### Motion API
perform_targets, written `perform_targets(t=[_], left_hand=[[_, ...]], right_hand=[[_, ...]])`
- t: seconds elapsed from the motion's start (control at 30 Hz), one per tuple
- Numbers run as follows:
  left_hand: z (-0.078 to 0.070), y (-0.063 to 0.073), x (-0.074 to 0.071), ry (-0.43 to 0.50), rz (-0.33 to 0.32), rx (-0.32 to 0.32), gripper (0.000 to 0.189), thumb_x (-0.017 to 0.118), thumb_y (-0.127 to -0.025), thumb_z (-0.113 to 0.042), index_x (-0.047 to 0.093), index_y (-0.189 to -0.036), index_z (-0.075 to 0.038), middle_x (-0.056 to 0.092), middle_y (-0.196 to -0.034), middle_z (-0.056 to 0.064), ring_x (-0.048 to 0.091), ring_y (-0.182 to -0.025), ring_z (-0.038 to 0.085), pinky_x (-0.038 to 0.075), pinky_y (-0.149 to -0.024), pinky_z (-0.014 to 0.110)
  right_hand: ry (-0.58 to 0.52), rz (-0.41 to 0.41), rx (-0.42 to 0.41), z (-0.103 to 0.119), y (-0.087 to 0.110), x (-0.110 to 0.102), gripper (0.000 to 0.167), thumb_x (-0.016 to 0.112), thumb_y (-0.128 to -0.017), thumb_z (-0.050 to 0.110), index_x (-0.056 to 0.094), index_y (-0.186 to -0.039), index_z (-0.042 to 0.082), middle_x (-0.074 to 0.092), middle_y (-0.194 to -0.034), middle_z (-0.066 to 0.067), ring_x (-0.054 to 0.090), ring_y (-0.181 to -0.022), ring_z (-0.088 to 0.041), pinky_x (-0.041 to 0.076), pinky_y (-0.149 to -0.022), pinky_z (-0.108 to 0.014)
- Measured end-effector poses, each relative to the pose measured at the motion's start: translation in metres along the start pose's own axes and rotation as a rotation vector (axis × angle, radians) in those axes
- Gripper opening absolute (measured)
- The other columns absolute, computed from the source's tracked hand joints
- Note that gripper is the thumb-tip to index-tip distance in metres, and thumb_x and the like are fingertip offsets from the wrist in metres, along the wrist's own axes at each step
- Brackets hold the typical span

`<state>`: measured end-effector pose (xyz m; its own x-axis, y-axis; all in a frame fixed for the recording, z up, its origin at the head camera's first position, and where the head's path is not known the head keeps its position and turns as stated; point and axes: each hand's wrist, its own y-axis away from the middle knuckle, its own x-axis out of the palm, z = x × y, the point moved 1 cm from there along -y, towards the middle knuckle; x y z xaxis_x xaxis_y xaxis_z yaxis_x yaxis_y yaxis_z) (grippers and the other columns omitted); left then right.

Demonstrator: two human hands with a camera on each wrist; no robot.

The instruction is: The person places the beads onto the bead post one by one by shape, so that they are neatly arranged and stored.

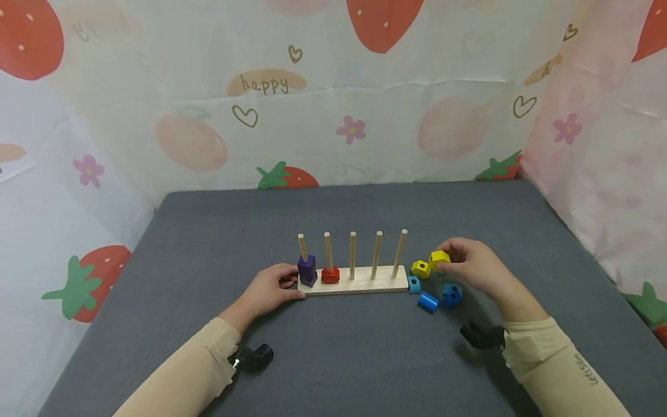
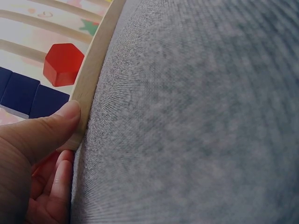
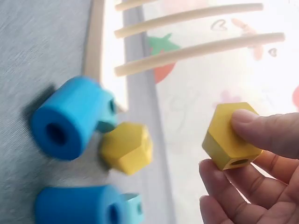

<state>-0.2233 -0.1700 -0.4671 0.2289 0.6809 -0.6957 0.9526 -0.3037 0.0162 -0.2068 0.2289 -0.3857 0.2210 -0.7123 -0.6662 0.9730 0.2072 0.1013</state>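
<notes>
Between the thumb and fingers of the right hand (image 1: 476,263), the head view shows a yellow block (image 1: 439,260) pinched. Just left of that grip lies a second yellow block (image 1: 420,269); on its near side are a blue cylinder (image 1: 428,302) and another blue cylinder (image 1: 452,296). The left hand (image 1: 273,285) grips the left end of a wooden base (image 1: 359,286); just beside its fingers, purple blocks (image 1: 307,269) sit on one peg (image 1: 302,246), and farther right a red block (image 1: 330,275).

At the left wrist view, the thumb presses the base's edge, fingers curled by its end.

At the right wrist view, the pinched yellow block is apart from the loose pieces.
</notes>
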Motion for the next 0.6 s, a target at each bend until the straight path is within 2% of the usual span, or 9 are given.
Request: perform_targets(t=[0.17, 0.5, 0.6], left_hand=[[0.0, 0.0, 0.0, -0.001, 0.001, 0.001, 0.05, 0.079, -0.071, -0.025, 0.062, -0.116, -0.012, 0.06, -0.107, -0.001, 0.057, -0.096, 0.009, 0.049, -0.084, 0.027], [0.0, 0.0, 0.0, 0.0, -0.005, -0.002, 0.05, 0.079, -0.071, -0.024, 0.062, -0.116, -0.013, 0.06, -0.107, -0.001, 0.057, -0.096, 0.009, 0.049, -0.084, 0.027], [0.0, 0.0, 0.0, 0.001, -0.004, -0.005, 0.05, 0.079, -0.071, -0.025, 0.062, -0.116, -0.013, 0.06, -0.106, -0.001, 0.057, -0.096, 0.009, 0.049, -0.084, 0.027]], right_hand=[[-0.007, -0.056, -0.06, 0.015, 0.003, -0.005, 0.024, 0.064, -0.087, 0.026, 0.06, -0.104, 0.01, 0.06, -0.096, -0.008, 0.053, -0.084, -0.022, 0.048, -0.072, -0.032], [-0.145, -0.122, -0.192, 0.054, 0.005, -0.008, 0.027, 0.063, -0.087, 0.025, 0.054, -0.107, 0.008, 0.058, -0.101, -0.008, 0.057, -0.085, -0.022, 0.051, -0.07, -0.023], [-0.168, -0.135, -0.239, 0.068, 0.003, -0.005, 0.03, 0.063, -0.088, 0.022, 0.053, -0.112, 0.009, 0.058, -0.104, -0.008, 0.057, -0.089, -0.02, 0.05, -0.073, -0.021]])
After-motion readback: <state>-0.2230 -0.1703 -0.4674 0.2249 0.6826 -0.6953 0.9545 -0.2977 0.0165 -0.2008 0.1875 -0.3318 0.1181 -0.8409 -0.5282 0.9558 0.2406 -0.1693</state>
